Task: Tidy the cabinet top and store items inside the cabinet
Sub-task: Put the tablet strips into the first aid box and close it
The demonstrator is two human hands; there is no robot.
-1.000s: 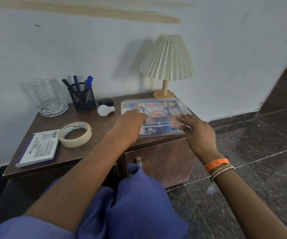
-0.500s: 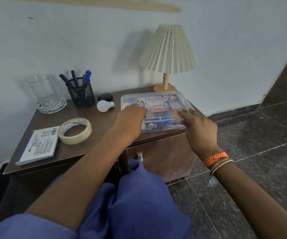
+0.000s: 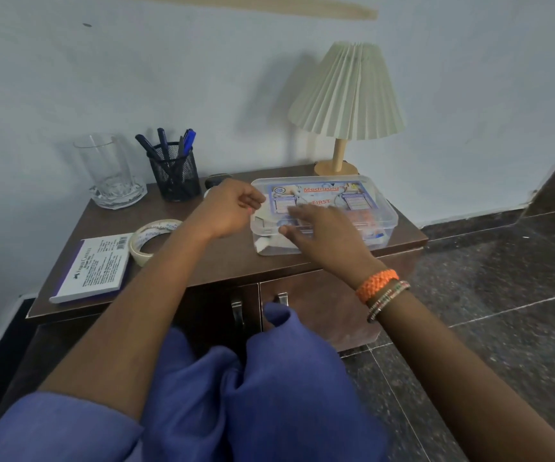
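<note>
A clear plastic first-aid box (image 3: 366, 208) with a printed blue label lies on the right half of the brown cabinet top (image 3: 209, 261). My right hand (image 3: 322, 236) hovers over the box's front left part with its fingers spread; it is blurred. My left hand (image 3: 227, 208) is just off the box's left edge, loosely curled with nothing in it. A masking tape roll (image 3: 144, 240) and a white notepad (image 3: 99, 266) lie at the front left. The white bulb is almost wholly hidden behind my left hand.
At the back stand a tall glass (image 3: 102, 161) in a glass ashtray, a black mesh pen holder (image 3: 176, 176), a small black object (image 3: 217, 178) and a pleated lamp (image 3: 347, 95). Below, the two cabinet doors are closed, with metal handles (image 3: 236, 311). Dark tiled floor lies to the right.
My left hand has come off the box lid and drawn back to the left. My right hand has slid left from the box's right front corner across its front.
</note>
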